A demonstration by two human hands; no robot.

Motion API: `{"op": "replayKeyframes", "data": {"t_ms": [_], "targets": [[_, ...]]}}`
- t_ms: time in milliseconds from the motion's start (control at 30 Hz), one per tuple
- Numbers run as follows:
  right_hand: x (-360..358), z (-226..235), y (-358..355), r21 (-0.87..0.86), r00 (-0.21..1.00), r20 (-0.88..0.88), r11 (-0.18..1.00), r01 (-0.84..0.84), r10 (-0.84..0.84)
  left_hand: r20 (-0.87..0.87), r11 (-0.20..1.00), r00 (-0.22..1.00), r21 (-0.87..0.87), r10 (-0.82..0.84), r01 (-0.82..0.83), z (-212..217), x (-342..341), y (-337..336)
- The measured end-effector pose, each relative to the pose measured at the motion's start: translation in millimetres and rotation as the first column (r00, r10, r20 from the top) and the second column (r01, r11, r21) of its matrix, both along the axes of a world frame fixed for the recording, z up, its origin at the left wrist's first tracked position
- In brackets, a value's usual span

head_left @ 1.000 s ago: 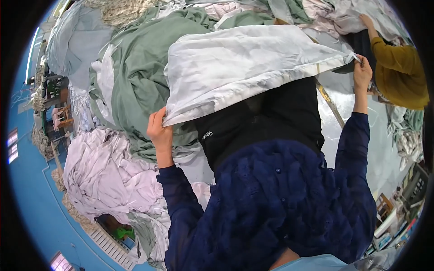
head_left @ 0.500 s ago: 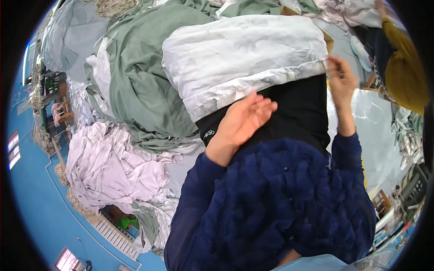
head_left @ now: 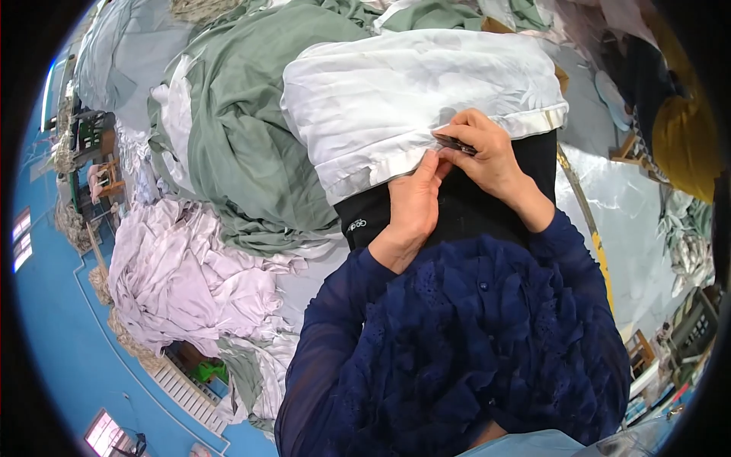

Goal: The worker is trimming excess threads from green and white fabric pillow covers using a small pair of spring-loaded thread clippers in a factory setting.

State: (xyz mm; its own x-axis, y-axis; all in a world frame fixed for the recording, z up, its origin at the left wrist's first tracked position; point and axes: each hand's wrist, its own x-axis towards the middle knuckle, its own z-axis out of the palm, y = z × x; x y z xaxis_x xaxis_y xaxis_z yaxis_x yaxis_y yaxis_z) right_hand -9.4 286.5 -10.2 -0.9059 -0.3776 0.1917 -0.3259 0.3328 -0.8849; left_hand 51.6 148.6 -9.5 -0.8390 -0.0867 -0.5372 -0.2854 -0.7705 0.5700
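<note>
A folded white cloth [head_left: 411, 84] with a faint grey pattern lies across my lap, its hemmed edge toward me. My left hand [head_left: 415, 202] pinches that near edge between thumb and fingers around its middle. Close beside it, my right hand [head_left: 487, 156] is closed on small dark thread snips [head_left: 455, 143], whose tip points left over the hem. The fingertips of both hands nearly meet there. Whether a thread lies between them is too small to tell.
A big heap of green cloth [head_left: 244, 145] lies to the left, with a pale pink heap [head_left: 198, 274] nearer me. At the far right sits another person in a mustard garment [head_left: 685, 141]. A wooden stool [head_left: 628, 148] stands by that person.
My right hand has come from the cloth's right end to its middle, where the snips now show. My left hand, held loose before, has taken hold of the hem.
</note>
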Motion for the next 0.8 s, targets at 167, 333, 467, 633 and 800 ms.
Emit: {"op": "replayKeyframes", "data": {"t_ms": [167, 333, 467, 633, 800], "targets": [[-7, -4, 4, -0.056, 0.993, 0.118, 0.998, -0.016, 0.023, -0.061, 0.975, 0.997, -0.22, -0.04, 0.026, -10, 3, -2], [-5, -1, -1, 0.066, 0.997, -0.078, 0.998, -0.001, 0.006, -0.069, 0.975, 0.997, -0.222, -0.027, 0.011, -11, 5, -4], [-11, 0, 4, 0.087, 0.956, -0.22, 0.972, 0.216, -0.193, -0.052, 0.974, 0.998, -0.225, -0.031, 0.018, -13, 6, -5], [-25, -2, 21, 0.021, 0.902, -0.274, 0.936, 0.352, -0.333, -0.056, 0.973, 0.998, -0.23, -0.034, 0.02, -12, 7, -6], [-33, 4, 29, -0.047, 0.9, -0.15, 0.912, 0.408, -0.41, -0.055, 0.968, 0.997, -0.247, -0.052, 0.037, -13, 7, -6]]}}
